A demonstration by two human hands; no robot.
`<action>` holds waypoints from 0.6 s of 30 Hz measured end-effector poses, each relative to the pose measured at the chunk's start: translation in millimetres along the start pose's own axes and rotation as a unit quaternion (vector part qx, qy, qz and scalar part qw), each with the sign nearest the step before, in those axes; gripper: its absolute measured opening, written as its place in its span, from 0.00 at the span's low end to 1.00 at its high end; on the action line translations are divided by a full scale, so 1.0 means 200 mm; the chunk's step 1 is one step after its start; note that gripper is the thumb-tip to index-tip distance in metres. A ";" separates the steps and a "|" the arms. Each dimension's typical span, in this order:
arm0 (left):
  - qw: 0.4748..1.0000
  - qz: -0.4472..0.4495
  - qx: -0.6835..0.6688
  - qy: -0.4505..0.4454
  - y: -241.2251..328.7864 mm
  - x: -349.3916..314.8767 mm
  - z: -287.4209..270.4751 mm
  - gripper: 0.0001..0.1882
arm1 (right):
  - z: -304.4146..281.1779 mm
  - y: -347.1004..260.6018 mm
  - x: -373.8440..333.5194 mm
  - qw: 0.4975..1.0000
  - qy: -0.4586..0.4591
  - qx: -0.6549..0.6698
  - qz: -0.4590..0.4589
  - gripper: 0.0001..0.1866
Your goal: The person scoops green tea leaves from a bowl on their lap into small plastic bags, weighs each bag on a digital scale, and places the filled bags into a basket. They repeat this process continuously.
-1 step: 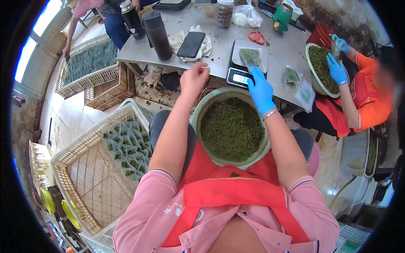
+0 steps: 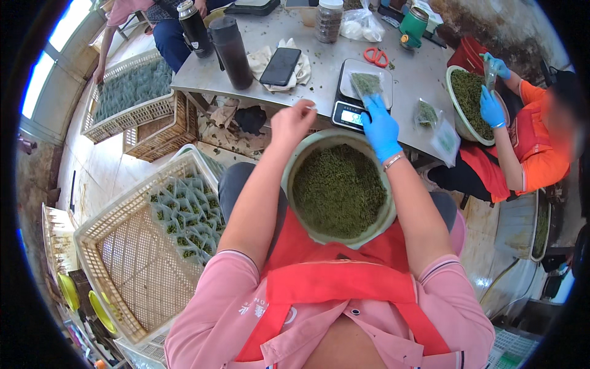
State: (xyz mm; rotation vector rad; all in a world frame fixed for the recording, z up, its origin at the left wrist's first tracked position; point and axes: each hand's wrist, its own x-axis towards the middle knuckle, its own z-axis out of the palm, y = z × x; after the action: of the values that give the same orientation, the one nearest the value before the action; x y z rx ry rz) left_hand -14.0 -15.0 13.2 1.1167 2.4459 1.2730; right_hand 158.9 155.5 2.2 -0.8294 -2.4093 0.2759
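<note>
My right hand, in a blue glove, grips the near end of a clear plastic bag filled with small green grains. That bag lies on the plate of a digital scale, whose lit display faces me. My bare left hand hovers left of the scale, apart from it. Its fingers are pinched, with a small whitish bit at the tips that I cannot make out. Between my legs sits a pale green basin heaped with loose green grains.
Left stands a crate partly filled with standing bags. The metal table holds a phone, a dark tumbler, red scissors and filled bags. At right, a co-worker's gloved hands hold a bag above another basin.
My left hand has shifted slightly right and down, toward the scale. My right hand keeps its grip on the bag on the scale. The whole view has shifted a little.
</note>
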 end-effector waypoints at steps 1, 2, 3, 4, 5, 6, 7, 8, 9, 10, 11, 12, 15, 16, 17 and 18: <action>0.997 0.056 0.053 -0.008 0.01 -0.03 0.04 0.15 | 0.00 0.00 0.05 0.999 -0.017 -0.031 -0.002 0.16; 0.997 0.055 0.052 -0.011 0.02 -0.05 0.06 0.14 | -0.01 -0.02 0.10 0.999 0.022 -0.015 -0.023 0.11; 0.997 0.054 0.051 -0.014 0.03 -0.07 0.08 0.13 | -0.02 -0.04 0.13 0.998 0.026 -0.013 -0.049 0.10; 0.997 0.059 0.051 -0.004 0.05 -0.08 0.09 0.17 | -0.04 -0.05 0.16 0.997 0.029 -0.011 -0.076 0.08; 0.987 0.118 0.075 0.079 0.04 -0.07 0.10 0.19 | -0.09 -0.11 0.19 0.994 0.032 -0.007 -0.104 0.07; 0.966 0.176 0.097 0.160 0.01 -0.04 0.13 0.21 | -0.14 -0.20 0.20 0.987 0.015 -0.037 -0.157 0.05; 0.935 0.231 0.122 0.241 -0.01 -0.02 0.14 0.23 | -0.17 -0.28 0.18 0.983 -0.008 -0.033 -0.183 0.05; 0.926 0.241 0.133 0.257 -0.01 0.01 0.15 0.24 | -0.20 -0.36 0.16 0.977 -0.030 -0.028 -0.208 0.04; 0.960 0.165 0.142 0.178 0.01 0.00 0.14 0.23 | -0.21 -0.42 0.13 0.970 -0.054 -0.023 -0.234 0.04; 0.981 0.085 0.148 0.097 0.04 -0.02 0.14 0.22 | -0.22 -0.48 0.11 0.971 -0.069 -0.035 -0.227 0.05; 0.989 0.007 0.150 0.014 0.07 -0.03 0.14 0.21 | -0.23 -0.52 0.08 0.971 -0.082 -0.050 -0.218 0.07; 0.988 -0.005 0.152 -0.002 0.07 -0.04 0.14 0.20 | -0.23 -0.54 0.07 0.971 -0.096 -0.065 -0.209 0.09; 0.983 0.014 0.179 -0.028 0.03 -0.06 0.18 0.20 | 0.01 -0.41 0.02 0.973 -0.102 -0.093 -0.186 0.05; 0.984 0.032 0.178 -0.003 0.01 -0.07 0.20 0.20 | 0.09 -0.37 0.01 0.971 -0.117 -0.102 -0.184 0.07; 0.983 0.051 0.176 0.024 -0.01 -0.07 0.20 0.21 | 0.08 -0.38 0.02 0.968 -0.128 -0.092 -0.195 0.07; 0.981 0.069 0.173 0.051 -0.02 -0.07 0.20 0.22 | 0.06 -0.39 0.03 0.965 -0.140 -0.082 -0.205 0.08</action>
State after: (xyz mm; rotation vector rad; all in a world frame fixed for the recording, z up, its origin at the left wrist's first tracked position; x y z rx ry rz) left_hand 13.0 -0.7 -17.3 1.3545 2.7868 0.9803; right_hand 109.4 97.3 23.2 -0.3555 -2.8277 0.0292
